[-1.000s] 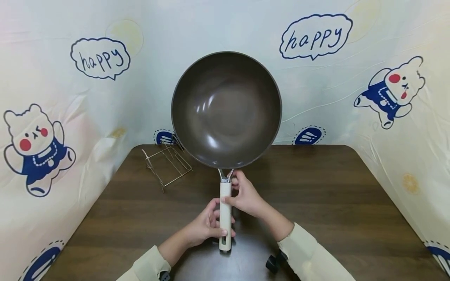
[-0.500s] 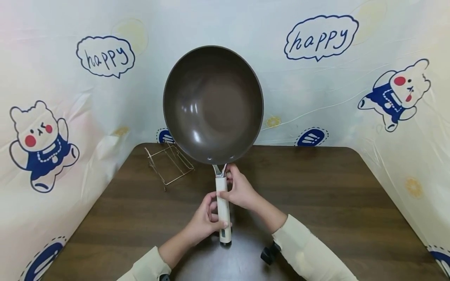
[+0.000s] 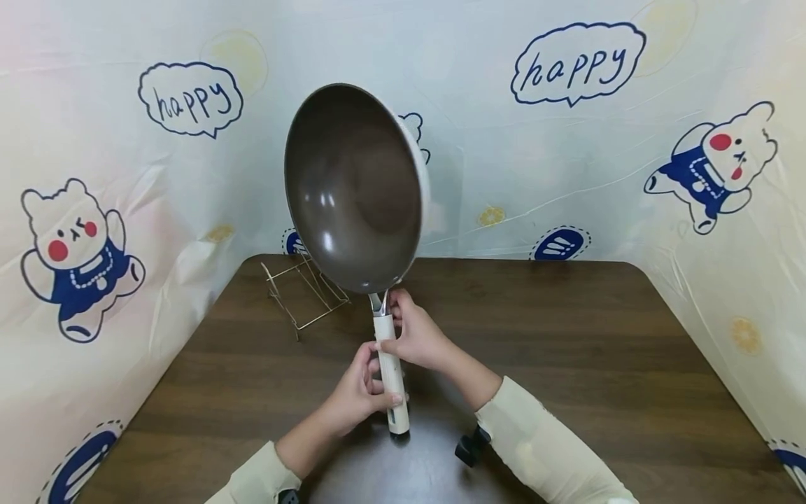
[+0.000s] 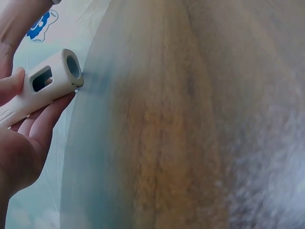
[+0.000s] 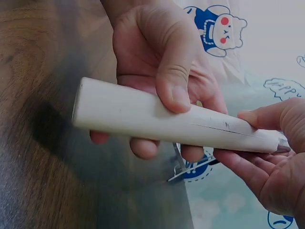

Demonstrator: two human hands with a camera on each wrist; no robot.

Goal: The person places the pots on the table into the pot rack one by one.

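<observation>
A deep frying pan [image 3: 352, 189] with a brown inside and a pale outer wall is held upright above the table, its inside turned partly to the left. Its cream handle [image 3: 392, 371] points down toward me. My left hand [image 3: 355, 392] grips the handle's lower part, thumb across the front and fingers behind. Higher up, near the metal neck, my right hand [image 3: 418, 332] holds the handle between thumb and fingers. The left wrist view shows the handle's end [image 4: 55, 76] with its hanging slot. In the right wrist view both hands are on the handle [image 5: 157, 117].
A thin wire rack [image 3: 305, 294] stands at the table's back left, partly behind the pan. The brown wooden table [image 3: 535, 336] stretches to both sides. A printed cloth [image 3: 472, 140] hangs behind and beside it.
The pan has shifted left and turned about its handle, so its pale outer wall now shows on the right. Both hands moved left with it and kept their hold.
</observation>
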